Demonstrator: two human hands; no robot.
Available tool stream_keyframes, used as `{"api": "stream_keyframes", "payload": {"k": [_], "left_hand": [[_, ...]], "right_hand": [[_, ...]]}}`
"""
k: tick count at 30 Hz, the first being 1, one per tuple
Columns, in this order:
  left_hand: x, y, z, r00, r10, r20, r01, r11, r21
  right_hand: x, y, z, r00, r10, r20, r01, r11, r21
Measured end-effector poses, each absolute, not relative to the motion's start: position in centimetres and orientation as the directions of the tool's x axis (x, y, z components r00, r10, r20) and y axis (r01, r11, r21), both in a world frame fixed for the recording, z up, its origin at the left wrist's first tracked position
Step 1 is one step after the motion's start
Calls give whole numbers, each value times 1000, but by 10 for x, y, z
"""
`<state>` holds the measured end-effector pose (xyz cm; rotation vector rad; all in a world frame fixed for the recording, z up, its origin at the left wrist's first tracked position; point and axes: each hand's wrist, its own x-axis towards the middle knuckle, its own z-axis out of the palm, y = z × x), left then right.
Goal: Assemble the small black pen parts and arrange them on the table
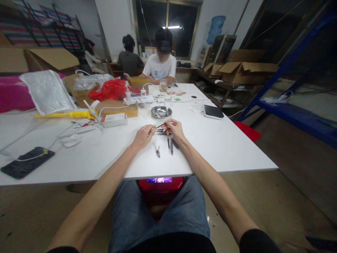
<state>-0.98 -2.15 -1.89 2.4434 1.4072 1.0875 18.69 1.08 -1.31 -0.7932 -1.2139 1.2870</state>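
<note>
Two hands close together at a thin dark rod

Both your forearms reach forward over the white flat table (210,147), and they come nearer to each other at the hands. Your left hand (143,136) and your right hand (174,129) are a little apart, fingers bent, and they pinch the thin dark rod (160,125) between them, above the table. Below your right hand lie several slim black sticks (161,132), partly hidden by its fingers. Nearer to you are a dark grey pen (172,148) and a clear plastic piece with dark tip (157,151). The round shiny metal bowl (161,112) stands just beyond your hands.
</note>
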Motion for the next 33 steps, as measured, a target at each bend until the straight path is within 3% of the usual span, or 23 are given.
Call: {"api": "stream_keyframes", "payload": {"k": [6,12,22,27,33], "left_hand": [[-11,-19,-20,273,810,518,667,-548,505],[-12,-18,-20,289,817,499,670,-545,505],[-14,-16,-26,260,818,513,580,-557,595],[-15,-15,-25,300,803,514,591,-580,561],[-15,-15,-22,341,774,533,648,-605,464]], "right_hand": [[188,12,-12,-81,971,225,-301,191,-934],[192,9,-8,0,972,236,-294,226,-929],[192,2,-3,-80,964,253,-249,226,-942],[193,2,-3,-144,952,271,-239,232,-943],[187,1,-8,-317,893,321,-98,306,-947]]}}
